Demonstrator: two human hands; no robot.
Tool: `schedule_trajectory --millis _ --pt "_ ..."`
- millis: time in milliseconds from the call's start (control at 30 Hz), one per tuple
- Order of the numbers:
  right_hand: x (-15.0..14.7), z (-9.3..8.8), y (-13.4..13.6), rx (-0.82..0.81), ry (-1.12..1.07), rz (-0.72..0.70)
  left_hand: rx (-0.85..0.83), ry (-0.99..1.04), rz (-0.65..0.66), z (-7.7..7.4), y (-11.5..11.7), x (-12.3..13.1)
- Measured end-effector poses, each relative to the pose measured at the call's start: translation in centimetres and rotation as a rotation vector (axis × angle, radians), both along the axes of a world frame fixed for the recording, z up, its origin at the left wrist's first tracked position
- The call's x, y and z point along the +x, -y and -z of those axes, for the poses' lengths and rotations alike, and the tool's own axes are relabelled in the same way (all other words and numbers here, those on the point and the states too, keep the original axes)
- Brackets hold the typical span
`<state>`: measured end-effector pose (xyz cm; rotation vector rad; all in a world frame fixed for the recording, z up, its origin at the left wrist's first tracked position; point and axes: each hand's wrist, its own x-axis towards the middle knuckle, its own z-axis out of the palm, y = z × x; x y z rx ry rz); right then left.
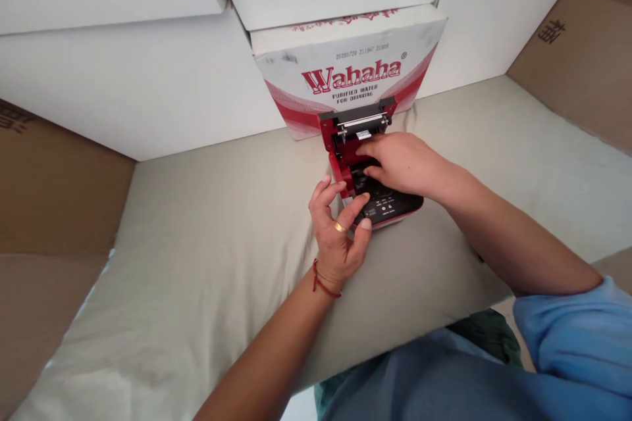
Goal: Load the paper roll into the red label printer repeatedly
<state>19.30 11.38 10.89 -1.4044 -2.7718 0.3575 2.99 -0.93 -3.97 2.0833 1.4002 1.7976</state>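
Note:
A small red and black label printer [392, 205] lies on the cloth-covered surface, its lid [326, 135] raised and a roller showing inside. My left hand [338, 230] grips its near left corner, with the thumb at the front edge, a finger on the black top and the other fingers along the left side. A gold ring and a red string bracelet are on this hand. My right hand [402, 161] reaches in from the right. Its thumb and forefinger are apart inside the opened compartment, touching it; the remaining fingers are partly hidden. No separate item shows between them.
Right behind the printer stands a Wahaha water carton [355, 79]. White boxes [123, 85] are stacked along the back. Brown cardboard walls rise at the left [54, 191] and right [582, 46]. A pale green cloth [212, 230] with folds covers the surface.

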Motion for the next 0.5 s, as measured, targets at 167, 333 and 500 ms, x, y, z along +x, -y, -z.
schedule_trajectory --millis 167,333,500 --pt "4.6 2.2 3.2 0.053 -0.461 -0.243 0.045 -0.045 -0.016 0.0 0.0 -0.2" --pt "8.3 5.5 7.3 0.181 -0.529 -0.319 0.075 -0.065 -0.013 -0.3 0.3 -0.1" --pt "9.4 6.9 7.9 0.207 -0.516 -0.332 0.145 -0.120 0.001 -0.4 0.7 0.1"
